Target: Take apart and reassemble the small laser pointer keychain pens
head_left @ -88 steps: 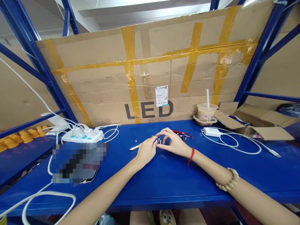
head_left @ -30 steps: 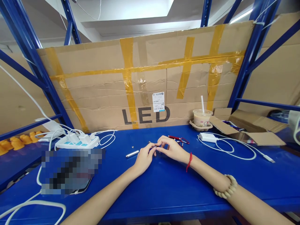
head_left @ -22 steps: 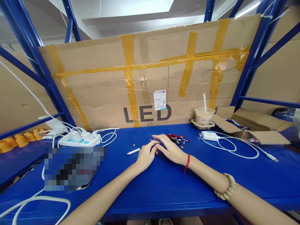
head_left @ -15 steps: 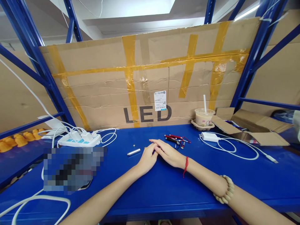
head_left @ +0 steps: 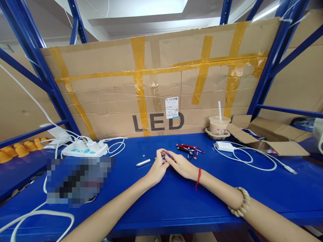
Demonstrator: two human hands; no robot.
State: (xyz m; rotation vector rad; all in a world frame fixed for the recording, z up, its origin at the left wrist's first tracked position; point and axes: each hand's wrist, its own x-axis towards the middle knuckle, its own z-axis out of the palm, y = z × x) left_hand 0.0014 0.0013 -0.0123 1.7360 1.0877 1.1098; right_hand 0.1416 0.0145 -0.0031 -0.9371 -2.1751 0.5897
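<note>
My left hand (head_left: pixel 156 170) and my right hand (head_left: pixel 181 165) meet above the blue shelf top, fingertips touching. Their fingers are curled and closed together; anything small between them is hidden. Just left of my left hand lies a short silver metal tube (head_left: pixel 143 162). A tiny round disc (head_left: pixel 143 155) sits behind the tube. Beyond my right hand is a small group of slim red pen-shaped tubes (head_left: pixel 186 146) and a black one (head_left: pixel 182 148), with a red clip at the right end. Another small disc (head_left: pixel 195 158) is beside them.
A white power strip (head_left: pixel 85 149) with plugs and cables stands at the left, behind a pixelated patch (head_left: pixel 79 181). On the right are a drink cup (head_left: pixel 219 126) with a straw, a white charger (head_left: pixel 225 146) with its cable, and an open carton (head_left: pixel 282 134). Taped cardboard (head_left: pixel 113 101) closes the back.
My left fingers have lifted and bent into an arch, and the fingertips of both hands now meet. The right hand has shifted only slightly. The loose items remain in place.
</note>
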